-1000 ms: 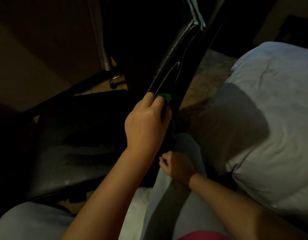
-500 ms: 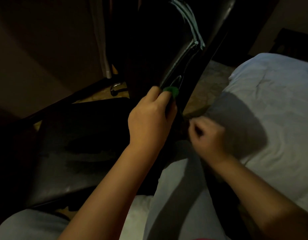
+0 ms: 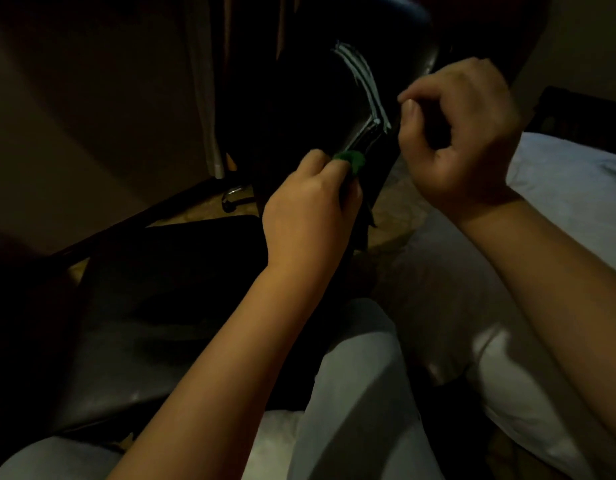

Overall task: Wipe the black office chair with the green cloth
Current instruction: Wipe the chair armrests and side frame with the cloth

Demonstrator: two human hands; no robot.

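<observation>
The black office chair stands in front of me, its seat (image 3: pixel 154 299) low on the left and its backrest (image 3: pixel 299 98) rising at centre. A worn white seam (image 3: pixel 363 77) runs along the backrest's right edge. My left hand (image 3: pixel 306 216) grips the bunched green cloth (image 3: pixel 351 160) and presses it against that edge, just below the seam. Only a small tuft of cloth shows past my fingers. My right hand (image 3: pixel 462 140) is raised at the backrest's right edge with its fingers curled. Its fingertips lie close to the seam and nothing shows inside them.
A bed with a white sheet (image 3: pixel 569 209) lies close on the right. My grey-trousered leg (image 3: pixel 362 393) is between bed and chair. A metal caster (image 3: pixel 232 197) and a pale upright post (image 3: pixel 213 133) stand behind the chair. The room is dim.
My right hand rose from my lap, past the bed's edge, up to the backrest's right edge. My left hand slid the cloth up along that edge.
</observation>
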